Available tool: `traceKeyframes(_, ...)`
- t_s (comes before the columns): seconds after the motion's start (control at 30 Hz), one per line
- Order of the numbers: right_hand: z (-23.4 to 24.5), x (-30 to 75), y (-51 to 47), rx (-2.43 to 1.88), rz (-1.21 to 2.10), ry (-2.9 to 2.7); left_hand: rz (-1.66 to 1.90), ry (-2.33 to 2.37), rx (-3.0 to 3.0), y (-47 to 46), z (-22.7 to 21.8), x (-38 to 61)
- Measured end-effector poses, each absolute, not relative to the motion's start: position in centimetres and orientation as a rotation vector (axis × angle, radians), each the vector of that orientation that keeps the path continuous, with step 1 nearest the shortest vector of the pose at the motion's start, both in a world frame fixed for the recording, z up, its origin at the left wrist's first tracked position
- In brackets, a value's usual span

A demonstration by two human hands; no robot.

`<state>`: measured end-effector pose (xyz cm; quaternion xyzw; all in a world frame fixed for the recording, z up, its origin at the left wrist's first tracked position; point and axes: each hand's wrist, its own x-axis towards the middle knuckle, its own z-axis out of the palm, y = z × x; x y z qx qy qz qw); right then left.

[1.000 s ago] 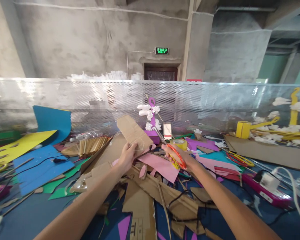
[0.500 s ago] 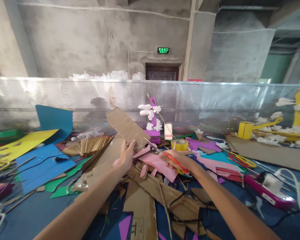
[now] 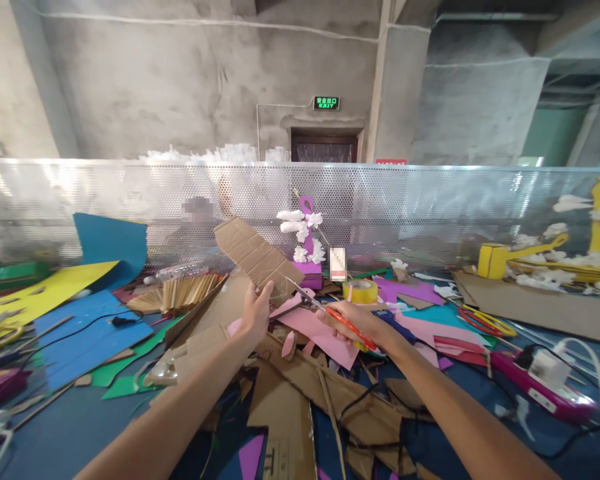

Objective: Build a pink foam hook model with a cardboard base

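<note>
My left hand (image 3: 256, 312) grips the lower edge of a brown cardboard piece (image 3: 253, 252), thumb on its face. The piece is tilted up to the left, and faint outlines are drawn near its right end. In my right hand (image 3: 355, 321) is a pair of scissors (image 3: 347, 325) with red-orange handles, fingers wrapped round them. The blades point up and left, their tips at the right end of the cardboard. Under and between the hands lie pink sheets (image 3: 325, 337) and cardboard scraps (image 3: 340, 387).
A purple stand with white tufts (image 3: 307, 247) and a yellow tape roll (image 3: 361, 291) stand behind my hands. A pink power strip (image 3: 545, 390) with white plugs lies right; blue sheets (image 3: 93, 337) lie left. A perforated metal screen (image 3: 405, 213) runs along the back.
Both hands hold the cardboard and scissors in nearly the same place. The whole view has shifted very slightly.
</note>
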<state>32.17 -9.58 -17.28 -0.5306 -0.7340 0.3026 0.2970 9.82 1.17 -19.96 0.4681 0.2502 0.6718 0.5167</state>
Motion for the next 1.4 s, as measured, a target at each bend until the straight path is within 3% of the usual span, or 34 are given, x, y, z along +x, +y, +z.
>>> traceKeyframes(1.4, -18.1, 30.6, -9.2, -1.413, 0.519, -1.945, 1.524, 0.686, 1.256, 0.5, -19.6, 9.4)
